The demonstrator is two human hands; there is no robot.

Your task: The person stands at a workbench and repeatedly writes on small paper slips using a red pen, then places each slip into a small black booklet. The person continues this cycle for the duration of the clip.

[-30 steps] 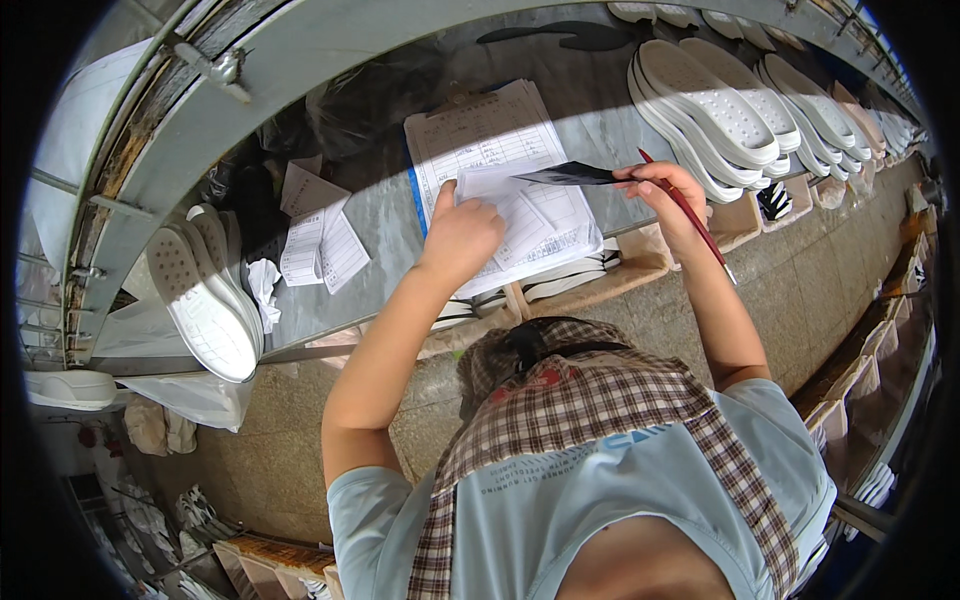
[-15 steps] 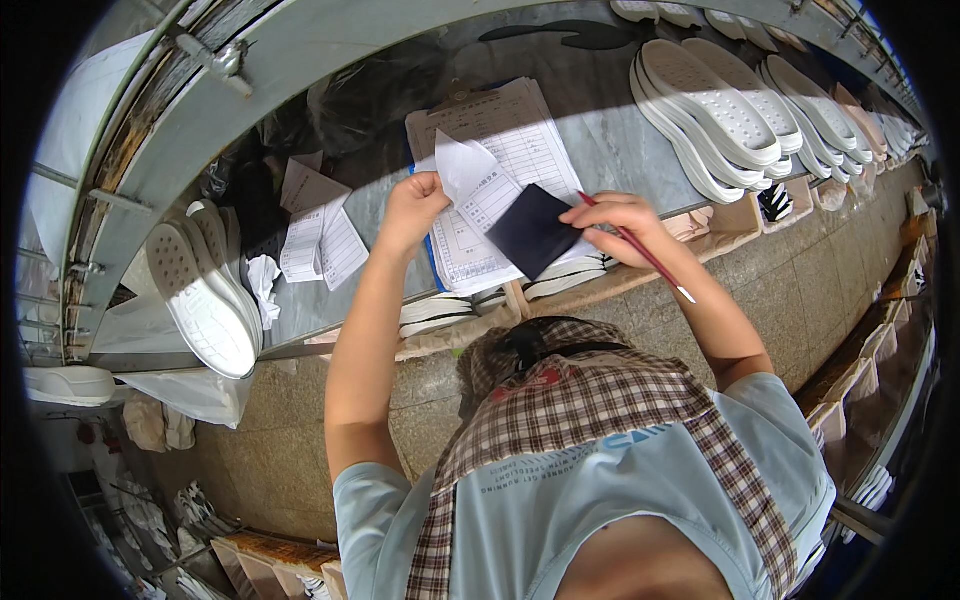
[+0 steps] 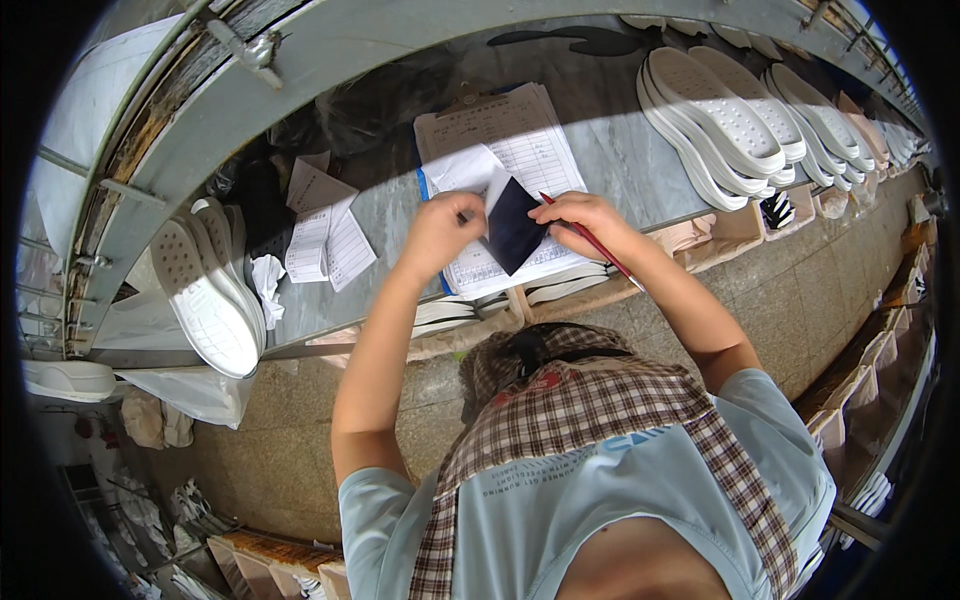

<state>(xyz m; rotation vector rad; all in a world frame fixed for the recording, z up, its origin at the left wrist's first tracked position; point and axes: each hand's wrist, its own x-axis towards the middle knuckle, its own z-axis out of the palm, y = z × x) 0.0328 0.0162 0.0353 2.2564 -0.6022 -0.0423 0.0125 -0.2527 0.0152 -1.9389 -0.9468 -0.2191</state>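
Note:
My right hand [image 3: 588, 222] pinches one corner of a dark square sheet that looks like carbon paper [image 3: 515, 230], and a dark red pen [image 3: 603, 247] lies across the same fingers. The closed fingers of my left hand [image 3: 445, 235] are at the lifted edge of a white paper slip [image 3: 468, 168]; a small dark patch shows between them. The dark sheet stands tilted between both hands, its left part covered by the slip and fingers. Beneath lies a clipboard [image 3: 420, 185] with printed form sheets [image 3: 530, 130] under its clip.
Left of the clipboard lie printed slips [image 3: 325, 240], a crumpled white paper [image 3: 267, 285] and white shoe soles [image 3: 205, 300]. More white soles [image 3: 715, 120] stand at the right on the grey tabletop [image 3: 600, 120]. Bins [image 3: 730, 235] with soles sit below the table edge.
My left hand has moved right and down, toward the dark sheet. My right hand has shifted left with the sheet and pen, and the sheet now shows narrower.

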